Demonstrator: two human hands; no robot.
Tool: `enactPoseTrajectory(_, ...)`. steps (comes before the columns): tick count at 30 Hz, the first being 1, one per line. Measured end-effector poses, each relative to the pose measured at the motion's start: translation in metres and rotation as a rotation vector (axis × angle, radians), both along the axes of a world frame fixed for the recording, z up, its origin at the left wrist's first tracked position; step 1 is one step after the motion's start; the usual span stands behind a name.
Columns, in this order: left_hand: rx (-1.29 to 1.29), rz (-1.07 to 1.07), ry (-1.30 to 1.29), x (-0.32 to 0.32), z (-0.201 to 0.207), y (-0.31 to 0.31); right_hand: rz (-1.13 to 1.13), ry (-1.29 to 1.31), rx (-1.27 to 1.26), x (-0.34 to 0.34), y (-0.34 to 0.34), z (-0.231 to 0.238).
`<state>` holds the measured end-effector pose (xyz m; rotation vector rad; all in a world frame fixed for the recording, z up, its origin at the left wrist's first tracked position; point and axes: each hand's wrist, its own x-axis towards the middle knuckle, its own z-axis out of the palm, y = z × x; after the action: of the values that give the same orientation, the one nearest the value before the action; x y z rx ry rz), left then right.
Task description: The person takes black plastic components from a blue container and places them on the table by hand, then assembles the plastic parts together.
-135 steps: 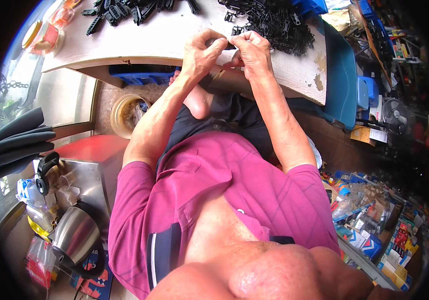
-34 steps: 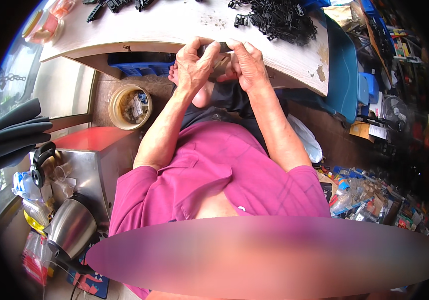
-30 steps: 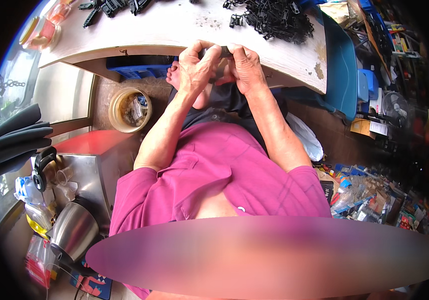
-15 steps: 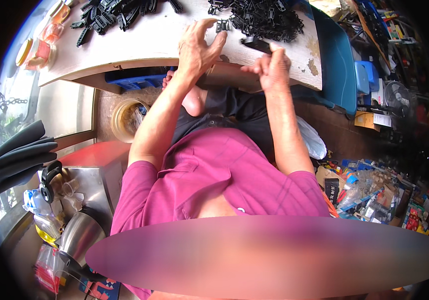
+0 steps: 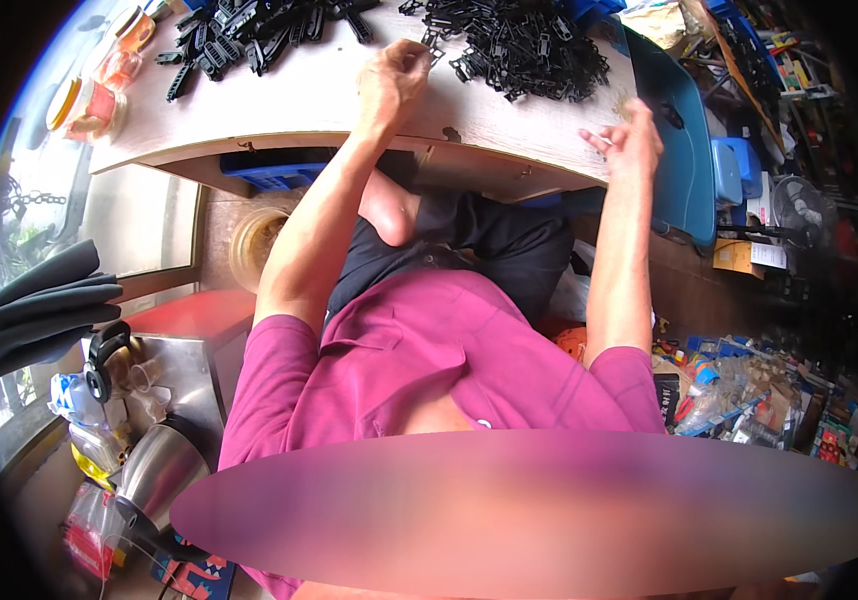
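My left hand [image 5: 394, 84] is over the table, its fingers pinched at the near left edge of a heap of small black plastic clips [image 5: 524, 50]. One small black plastic clip [image 5: 433, 46] shows at its fingertips. My right hand [image 5: 633, 142] is at the table's right edge, beside a teal plastic tub [image 5: 684, 185]. Its fingers are apart and I see nothing in them. Just beyond it, a dark piece [image 5: 671, 115] shows against the tub, slightly blurred. Longer ridged black plastic pieces [image 5: 217, 52] lie in a second heap at the far left.
The whitish table [image 5: 249, 112] has worn patches. Lidded jars [image 5: 87, 108] stand at its left end. Below it are a blue crate [image 5: 274, 176] and a round yellowish bucket [image 5: 257, 245]. A fan [image 5: 797, 208] and piled clutter [image 5: 749, 390] are on the right.
My right hand has moved right, from the table front to the tub, and let go of the black piece it held. My left fingers have closed at the clip heap.
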<state>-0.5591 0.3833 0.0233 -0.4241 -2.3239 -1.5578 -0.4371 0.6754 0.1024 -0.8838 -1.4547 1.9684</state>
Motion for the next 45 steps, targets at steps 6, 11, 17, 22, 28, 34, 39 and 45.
enactPoseTrajectory(6,0.484,-0.435,-0.733,0.029,0.033,-0.001,0.624,0.031,-0.013,-0.013,-0.086,-0.021)
enactPoseTrajectory(11,0.657,-0.62,-0.974,0.039,0.036,0.003,0.824,-0.014,0.036,-0.018,-0.102,-0.032)
enactPoseTrajectory(17,0.755,-0.792,-1.061,0.033,0.029,-0.001,0.772,0.089,0.008,-0.012,-0.112,-0.032)
enactPoseTrajectory(22,0.766,-0.801,-1.144,0.032,0.035,-0.006,0.781,0.109,0.022,-0.012,-0.114,-0.034)
enactPoseTrajectory(28,0.869,-0.854,-1.274,0.036,0.037,-0.012,0.78,0.155,0.052,-0.014,-0.117,-0.04)
enactPoseTrajectory(34,-0.253,-0.032,0.212,0.007,0.032,-0.037,0.751,0.225,-0.085,-0.014,-0.129,-0.035)
enactPoseTrajectory(39,-0.81,0.03,0.465,-0.053,0.021,-0.066,0.73,0.228,-0.101,-0.016,-0.126,-0.042)
enactPoseTrajectory(45,-0.778,-0.12,0.472,-0.049,0.037,-0.068,0.726,0.252,-0.104,-0.014,-0.122,-0.045)
